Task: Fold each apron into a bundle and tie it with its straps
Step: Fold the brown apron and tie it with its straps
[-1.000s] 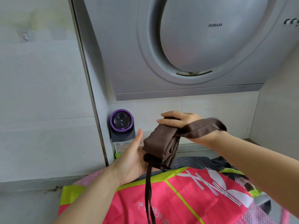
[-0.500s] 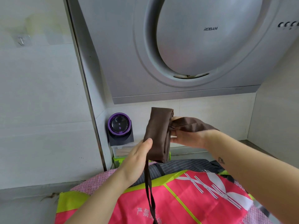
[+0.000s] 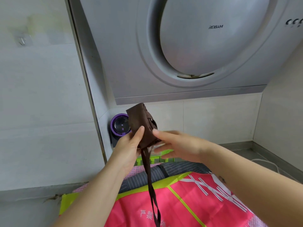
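My left hand (image 3: 129, 149) grips the brown apron bundle (image 3: 140, 126) from its left side. The thumb presses on the front face and the fingers are hidden behind the cloth. The bundle stands upright in the air, in front of the purple-ringed appliance (image 3: 120, 124) and below the range hood (image 3: 196, 46), well clear of the counter. It is folded but not tied, so this one pinch is all that keeps the layers together. If the thumb eases, I expect the folds to spring open.

The straps (image 3: 150, 179) hang loose from the bundle's lower end, lying close against each other, and run down past the striped apron (image 3: 177, 171) and the pink apron (image 3: 188, 208) out of view. I cannot tell whether their ends touch the pile. They could twist round each other, or snag and drag the cloth below as I wind them.

My right hand (image 3: 178, 145) is blurred. Its fingers look straight and hold nothing, and the thumb tip is at the bundle's right edge. If it takes the straps too far down and pulls hard, the tug may drag the bundle out of the left grip. A slack wrap, I judge, would let the bundle loosen. The white cable (image 3: 265, 163) at far right lies well apart and poses no threat.
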### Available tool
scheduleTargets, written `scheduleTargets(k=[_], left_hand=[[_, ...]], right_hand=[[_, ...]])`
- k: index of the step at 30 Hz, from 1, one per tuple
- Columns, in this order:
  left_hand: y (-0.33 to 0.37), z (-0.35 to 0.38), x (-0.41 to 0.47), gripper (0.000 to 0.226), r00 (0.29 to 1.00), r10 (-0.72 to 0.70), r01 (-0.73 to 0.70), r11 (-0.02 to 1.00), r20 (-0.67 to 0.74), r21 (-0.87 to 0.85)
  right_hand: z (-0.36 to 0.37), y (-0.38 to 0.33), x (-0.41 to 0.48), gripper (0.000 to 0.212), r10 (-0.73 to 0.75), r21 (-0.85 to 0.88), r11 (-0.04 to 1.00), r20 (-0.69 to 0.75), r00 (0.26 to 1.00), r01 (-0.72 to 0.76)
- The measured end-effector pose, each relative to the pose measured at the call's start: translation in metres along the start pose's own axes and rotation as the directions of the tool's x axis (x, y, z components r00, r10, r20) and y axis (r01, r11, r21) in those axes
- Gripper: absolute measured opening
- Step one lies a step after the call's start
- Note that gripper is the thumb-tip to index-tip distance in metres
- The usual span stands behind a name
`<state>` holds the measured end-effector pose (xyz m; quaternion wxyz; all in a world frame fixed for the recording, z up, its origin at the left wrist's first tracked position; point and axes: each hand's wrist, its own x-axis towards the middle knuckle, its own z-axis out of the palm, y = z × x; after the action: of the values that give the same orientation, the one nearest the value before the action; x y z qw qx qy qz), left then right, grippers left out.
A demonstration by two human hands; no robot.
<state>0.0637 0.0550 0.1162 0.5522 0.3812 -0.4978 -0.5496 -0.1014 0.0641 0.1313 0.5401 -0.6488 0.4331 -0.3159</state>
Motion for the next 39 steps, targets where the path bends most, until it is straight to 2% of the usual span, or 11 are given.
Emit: scheduleTargets(k=[4, 8, 11, 15, 19, 23, 25, 28, 32, 35, 39], left_hand=[[0.004, 0.000, -0.004, 0.020, 0.999, -0.033, 0.033, 0.999, 0.003, 0.028], [0.016, -0.001, -0.004, 0.033, 0.993, 0.111, -0.114, 0.958, 0.027, 0.265], [0.028, 0.003, -0.004, 0.014, 0.981, 0.185, -0.196, 0.894, 0.066, 0.402], [0.044, 0.006, -0.004, 0.040, 0.979, 0.161, -0.197, 0.894, 0.123, 0.401], [0.051, 0.010, -0.009, 0.027, 0.964, 0.110, -0.190, 0.923, 0.244, 0.335], [0.055, 0.013, -0.012, 0.032, 0.962, 0.174, -0.243, 0.896, 0.209, 0.371], [0.061, 0.014, -0.010, 0.018, 0.972, 0.183, -0.211, 0.956, 0.144, 0.205], [0.070, 0.011, -0.007, 0.028, 0.988, 0.077, -0.058, 0.989, 0.134, -0.136], [0.067, 0.004, -0.007, 0.034, 0.984, -0.025, 0.071, 0.963, 0.175, -0.262], [0.067, 0.002, -0.010, 0.029, 0.982, -0.033, 0.090, 0.948, 0.185, -0.307], [0.070, 0.001, -0.012, 0.031, 0.985, -0.041, 0.096, 0.939, 0.168, -0.330]], right_hand=[[0.015, -0.008, 0.011, 0.048, -0.068, 0.092, 0.992, -0.187, 0.980, 0.087], [0.022, -0.015, 0.012, 0.037, -0.161, 0.091, 0.979, -0.219, 0.962, 0.185], [0.023, -0.021, 0.014, 0.036, -0.213, 0.069, 0.969, -0.251, 0.944, 0.237], [0.026, -0.029, 0.014, 0.046, -0.257, 0.004, 0.962, -0.327, 0.910, 0.273], [0.026, -0.036, 0.006, 0.030, -0.320, -0.032, 0.940, -0.436, 0.841, 0.340], [0.026, -0.041, 0.009, 0.034, -0.312, 0.034, 0.929, -0.467, 0.828, 0.370], [0.024, -0.042, 0.012, 0.036, -0.288, 0.221, 0.883, -0.439, 0.851, 0.413], [0.018, -0.037, 0.007, 0.034, -0.209, 0.441, 0.842, -0.266, 0.941, 0.312], [0.012, -0.027, -0.002, 0.026, -0.166, 0.512, 0.852, 0.063, 0.984, 0.111], [0.012, -0.025, -0.006, 0.017, -0.174, 0.321, 0.935, 0.052, 0.983, 0.149], [0.008, -0.029, -0.011, 0.022, -0.270, -0.253, 0.944, -0.218, 0.938, 0.213]])
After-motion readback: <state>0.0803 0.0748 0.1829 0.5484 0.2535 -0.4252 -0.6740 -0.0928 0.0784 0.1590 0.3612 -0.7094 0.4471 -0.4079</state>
